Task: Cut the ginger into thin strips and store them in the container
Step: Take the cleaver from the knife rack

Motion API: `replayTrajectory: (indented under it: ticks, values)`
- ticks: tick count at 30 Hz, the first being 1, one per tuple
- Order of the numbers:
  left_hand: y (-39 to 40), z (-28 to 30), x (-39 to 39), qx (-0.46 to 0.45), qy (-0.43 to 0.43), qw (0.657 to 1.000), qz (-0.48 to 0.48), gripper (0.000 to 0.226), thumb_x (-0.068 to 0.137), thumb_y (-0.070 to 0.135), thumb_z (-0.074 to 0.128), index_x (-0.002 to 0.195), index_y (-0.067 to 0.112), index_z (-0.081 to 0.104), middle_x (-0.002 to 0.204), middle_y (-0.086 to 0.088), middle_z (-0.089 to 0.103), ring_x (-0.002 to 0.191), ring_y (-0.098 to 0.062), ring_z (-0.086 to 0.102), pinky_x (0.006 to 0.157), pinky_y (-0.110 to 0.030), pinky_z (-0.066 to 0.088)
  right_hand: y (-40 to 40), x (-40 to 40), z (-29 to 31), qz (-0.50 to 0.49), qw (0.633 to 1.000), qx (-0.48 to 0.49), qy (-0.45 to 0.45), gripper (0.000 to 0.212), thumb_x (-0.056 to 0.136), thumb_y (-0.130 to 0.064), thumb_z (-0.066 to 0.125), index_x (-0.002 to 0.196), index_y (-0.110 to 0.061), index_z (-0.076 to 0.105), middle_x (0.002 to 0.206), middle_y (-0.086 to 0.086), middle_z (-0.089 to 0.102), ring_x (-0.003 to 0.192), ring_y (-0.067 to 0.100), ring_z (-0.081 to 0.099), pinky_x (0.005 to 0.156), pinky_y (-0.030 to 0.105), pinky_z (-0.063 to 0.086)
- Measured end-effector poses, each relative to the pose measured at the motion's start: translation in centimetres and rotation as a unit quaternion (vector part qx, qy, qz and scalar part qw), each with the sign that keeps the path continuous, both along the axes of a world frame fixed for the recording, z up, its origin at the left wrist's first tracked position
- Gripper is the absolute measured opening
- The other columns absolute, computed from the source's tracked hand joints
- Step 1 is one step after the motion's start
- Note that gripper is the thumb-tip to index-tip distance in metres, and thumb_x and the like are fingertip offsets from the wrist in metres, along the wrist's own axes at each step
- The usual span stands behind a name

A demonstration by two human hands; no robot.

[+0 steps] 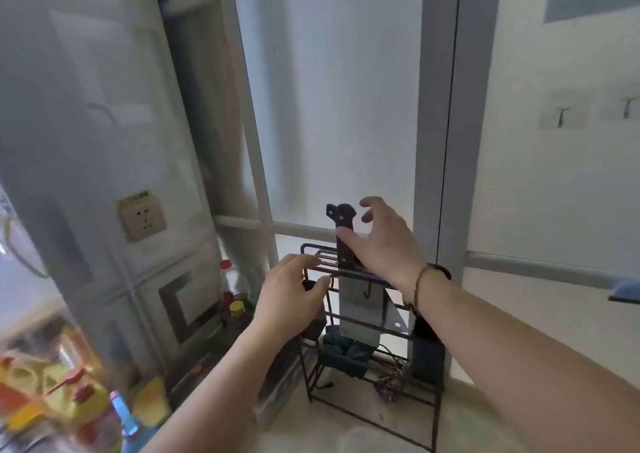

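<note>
Soft daylight, blurred wide-angle view

Diffuse light comes through the frosted window (pixel 339 106) ahead, bright but without glare; shadows are faint. Motion blur smears the whole frame, worst over the bottles (pixel 52 390) at lower left, and straight frames bow toward the edges.

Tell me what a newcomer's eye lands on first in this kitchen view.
The cleaver standing upright in the black wire rack at centre, dark handle up. The right hand is open around that handle, thumb touching it, while the left hand rests on the rack's top bars. Bright bottles blur at lower left.
</note>
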State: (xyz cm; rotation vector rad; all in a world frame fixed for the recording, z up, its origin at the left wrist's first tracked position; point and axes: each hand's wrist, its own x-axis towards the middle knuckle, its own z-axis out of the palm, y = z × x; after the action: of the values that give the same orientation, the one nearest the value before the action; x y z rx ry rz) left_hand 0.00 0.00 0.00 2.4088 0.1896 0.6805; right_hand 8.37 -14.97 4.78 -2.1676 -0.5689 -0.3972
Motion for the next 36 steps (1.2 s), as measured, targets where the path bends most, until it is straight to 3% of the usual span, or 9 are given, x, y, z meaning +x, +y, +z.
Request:
replayTrajectory:
  ticks: [5, 11, 19, 23, 25, 28, 31, 33, 36]
  values:
    - [0.7, -0.6, 0.9, -0.011, 0.002, 1.0, -0.02, 0.033, 0.094, 0.037, 0.065, 0.125, 0.027, 0.065, 0.125, 0.01, 0.061, 0.112, -0.016, 0.055, 0.1, -0.04, 0.05, 1.4, 1.6, 0.8, -0.009, 1.0, -0.005, 0.003, 0.048, 0.089, -0.046, 0.068, 0.126, -0.022, 0.05, 0.104, 0.0, 0.066, 0.094, 0.022, 0.065, 0.084, 0.039, 0.056]
    - [0.5, -1.8, 1.7, -0.029, -0.013, 0.999, -0.03, 0.03, 0.095, 0.032, 0.065, 0.125, 0.025, 0.065, 0.122, 0.012, 0.059, 0.1, -0.004, 0.055, 0.083, -0.014, 0.041, 2.4, 2.1, 0.4, -0.027, 0.998, -0.047, -0.017, 0.037, 0.095, -0.037, 0.064, 0.123, -0.017, 0.049, 0.114, 0.007, 0.066, 0.1, 0.028, 0.064, 0.089, 0.043, 0.055]
    - [-0.6, -1.1, 2.6, -0.057, -0.085, 0.994, -0.028, 0.039, 0.095, 0.031, 0.068, 0.132, 0.024, 0.061, 0.131, 0.006, 0.06, 0.118, -0.013, 0.055, 0.103, -0.04, 0.05, 0.3, 2.4, 1.8, -0.036, 0.993, 0.114, -0.026, 0.03, 0.095, -0.024, 0.065, 0.12, -0.011, 0.055, 0.113, 0.006, 0.065, 0.094, 0.018, 0.057, 0.079, 0.026, 0.044]
    - [-2.5, 1.7, 2.5, -0.061, -0.165, 0.984, -0.04, 0.038, 0.094, 0.028, 0.07, 0.131, 0.025, 0.06, 0.131, 0.008, 0.06, 0.124, -0.017, 0.054, 0.104, -0.047, 0.048, -3.9, 1.2, 5.9, -0.047, 0.971, 0.205, -0.114, 0.026, 0.092, -0.023, 0.07, 0.113, -0.013, 0.058, 0.102, -0.001, 0.063, 0.094, 0.019, 0.064, 0.086, 0.04, 0.057]
    - [-4.0, 3.4, 2.4, -0.047, -0.21, 0.974, -0.064, 0.037, 0.094, 0.024, 0.07, 0.13, 0.022, 0.061, 0.123, 0.015, 0.059, 0.121, -0.016, 0.055, 0.104, -0.038, 0.048, -6.9, 0.2, 7.8, -0.05, 0.954, 0.249, -0.157, 0.024, 0.091, -0.025, 0.071, 0.108, -0.016, 0.056, 0.102, 0.001, 0.065, 0.096, 0.022, 0.067, 0.08, 0.046, 0.06]
    - [-7.1, 5.7, 2.0, -0.012, -0.245, 0.965, -0.097, 0.039, 0.096, 0.026, 0.065, 0.134, 0.02, 0.06, 0.128, 0.011, 0.06, 0.124, -0.015, 0.052, 0.101, -0.009, 0.032, -12.2, -2.6, 9.1, -0.038, 0.929, 0.32, -0.184, 0.02, 0.093, -0.021, 0.069, 0.106, -0.016, 0.054, 0.106, 0.005, 0.067, 0.096, 0.019, 0.071, 0.07, 0.037, 0.064]
    - [-11.2, 6.7, 1.3, 0.05, -0.253, 0.956, -0.143, 0.043, 0.097, 0.037, 0.056, 0.134, 0.017, 0.062, 0.134, 0.001, 0.063, 0.129, -0.018, 0.05, 0.109, -0.028, 0.035, -17.6, -6.1, 7.6, -0.016, 0.902, 0.388, -0.19, 0.016, 0.092, -0.021, 0.07, 0.1, -0.019, 0.056, 0.096, -0.002, 0.071, 0.094, 0.021, 0.073, 0.071, 0.039, 0.064]
    - [-14.2, 6.2, 0.9, 0.108, -0.266, 0.94, -0.184, 0.035, 0.099, 0.037, 0.054, 0.121, 0.016, 0.07, 0.119, 0.0, 0.071, 0.117, -0.022, 0.06, 0.103, -0.045, 0.045, -21.1, -8.3, 5.7, -0.011, 0.889, 0.416, -0.192, 0.024, 0.088, -0.03, 0.072, 0.1, -0.019, 0.055, 0.089, -0.008, 0.071, 0.093, 0.026, 0.072, 0.074, 0.042, 0.063]
    - [-18.8, 3.9, 0.1, 0.137, -0.283, 0.909, -0.272, 0.022, 0.098, 0.029, 0.058, 0.096, 0.016, 0.077, 0.09, 0.004, 0.075, 0.088, -0.023, 0.069, 0.085, -0.048, 0.051, -26.2, -11.3, 2.0, -0.033, 0.882, 0.432, -0.187, 0.033, 0.085, -0.04, 0.069, 0.103, -0.017, 0.052, 0.086, -0.015, 0.071, 0.088, 0.016, 0.07, 0.075, 0.037, 0.062]
